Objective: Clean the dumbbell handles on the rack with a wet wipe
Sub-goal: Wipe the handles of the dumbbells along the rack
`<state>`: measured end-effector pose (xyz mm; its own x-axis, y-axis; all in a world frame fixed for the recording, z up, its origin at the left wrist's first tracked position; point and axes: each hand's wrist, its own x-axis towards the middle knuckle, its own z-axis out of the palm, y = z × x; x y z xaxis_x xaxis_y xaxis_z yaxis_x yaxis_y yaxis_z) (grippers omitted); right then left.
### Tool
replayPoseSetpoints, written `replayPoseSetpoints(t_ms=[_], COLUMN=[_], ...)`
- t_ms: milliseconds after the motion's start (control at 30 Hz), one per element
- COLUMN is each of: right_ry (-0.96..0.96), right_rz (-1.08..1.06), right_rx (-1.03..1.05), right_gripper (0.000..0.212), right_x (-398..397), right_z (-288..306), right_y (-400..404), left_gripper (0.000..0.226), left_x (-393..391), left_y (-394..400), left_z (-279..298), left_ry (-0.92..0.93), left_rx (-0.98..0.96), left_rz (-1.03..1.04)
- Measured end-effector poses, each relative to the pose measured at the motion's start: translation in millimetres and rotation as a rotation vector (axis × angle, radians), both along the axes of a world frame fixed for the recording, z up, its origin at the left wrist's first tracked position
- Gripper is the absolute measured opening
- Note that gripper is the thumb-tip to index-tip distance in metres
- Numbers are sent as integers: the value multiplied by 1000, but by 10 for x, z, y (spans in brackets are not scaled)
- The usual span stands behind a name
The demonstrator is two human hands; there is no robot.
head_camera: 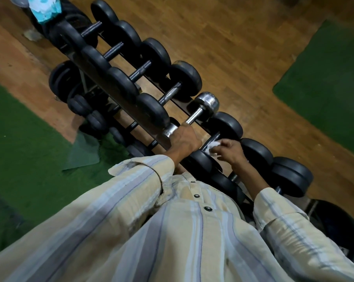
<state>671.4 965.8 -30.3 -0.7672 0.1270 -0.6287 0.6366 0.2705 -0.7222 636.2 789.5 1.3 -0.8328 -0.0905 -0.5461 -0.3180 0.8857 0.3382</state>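
The right hand (231, 152) presses the wet wipe (212, 147) around a dark handle (212, 140) running near-left to far-right; the left hand (183, 139) grips the chrome dumbbell (196, 115) just left.

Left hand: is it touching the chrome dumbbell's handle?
Touching. The head view shows the left hand wrapped around the near end of the chrome dumbbell handle.

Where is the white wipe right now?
In the head view, the wet wipe is low and right of centre, pinched in the right hand against a black dumbbell's handle, beside the left hand gripping the chrome dumbbell.
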Motion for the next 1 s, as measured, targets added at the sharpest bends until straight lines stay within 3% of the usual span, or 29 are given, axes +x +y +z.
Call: replayPoseSetpoints(t_ms=[67,167,200,267,333,533,667,833,933,1000], right_ry=[368,741,737,555,359,87,-18,161,306,382], right_rz=[105,523,696,956,1005,1064,1069,975,965,945], right_rx=[140,755,934,1139,1141,899,568,363,580,759], right_gripper=[6,20,21,15,11,18,15,11,20,22], right_x=[-100,-322,-393,-477,-526,-689,-683,-508,-482,-491], right_z=[83,201,203,124,72,27,42,29,22,45], right_y=[-23,-93,-116,-155,-191,-387,-428,-255,-78,13], left_gripper=[68,63,63,63,64,69,66,66,75,65], left_x=[6,26,30,43,49,79,90,112,126,138], left_y=[-5,-2,0,-5,-14,-39,-51,-31,-18,-13], left_z=[1,-8,-16,-20,-23,-36,-47,-52,-49,-35], left_ry=[0,10,13,13,16,15,18,37,33,34], left_rx=[4,-5,-1,15,27,66,68,63,57,46], left_rz=[-1,6,13,22,28,51,56,80,75,67])
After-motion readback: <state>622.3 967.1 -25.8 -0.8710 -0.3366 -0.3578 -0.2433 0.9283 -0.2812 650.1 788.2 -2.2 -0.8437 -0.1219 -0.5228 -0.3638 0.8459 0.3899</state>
